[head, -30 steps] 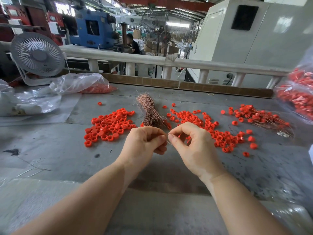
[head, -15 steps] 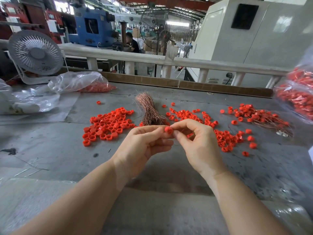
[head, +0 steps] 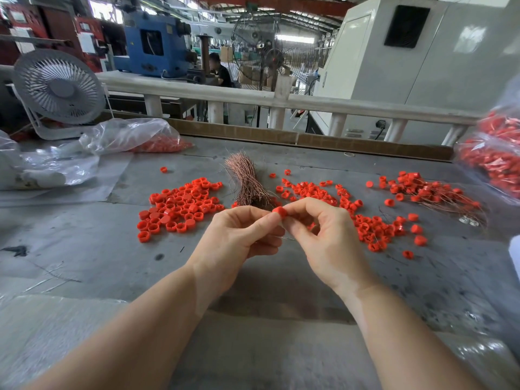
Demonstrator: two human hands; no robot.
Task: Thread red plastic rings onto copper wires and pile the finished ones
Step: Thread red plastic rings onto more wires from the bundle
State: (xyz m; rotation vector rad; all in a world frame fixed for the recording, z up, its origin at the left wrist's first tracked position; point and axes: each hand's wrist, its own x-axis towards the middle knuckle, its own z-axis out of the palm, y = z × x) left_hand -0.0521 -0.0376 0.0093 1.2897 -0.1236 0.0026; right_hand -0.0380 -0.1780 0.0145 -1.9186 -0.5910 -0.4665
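Both hands meet above the middle of the grey table [head: 84, 249]. My left hand [head: 239, 240] and my right hand [head: 323, 235] pinch one red plastic ring [head: 280, 212] between their fingertips. A thin wire [head: 287, 238] shows faintly between the hands, below the ring. Behind the hands lies a bundle of copper wires [head: 244, 178]. Loose red rings lie in a heap on the left [head: 177, 206] and in a spread on the right [head: 365, 220]. At the far right sits a pile of rings threaded on wires [head: 430, 192].
A small grey fan [head: 59, 88] stands at the back left beside clear plastic bags [head: 126, 136], one holding red parts. Another bag of red rings [head: 495, 156] hangs at the right edge. A rail [head: 281, 101] runs behind the table.
The red ring, hidden inside the fingers a second ago, is now out at the fingertips of both hands. The hands have lifted slightly.
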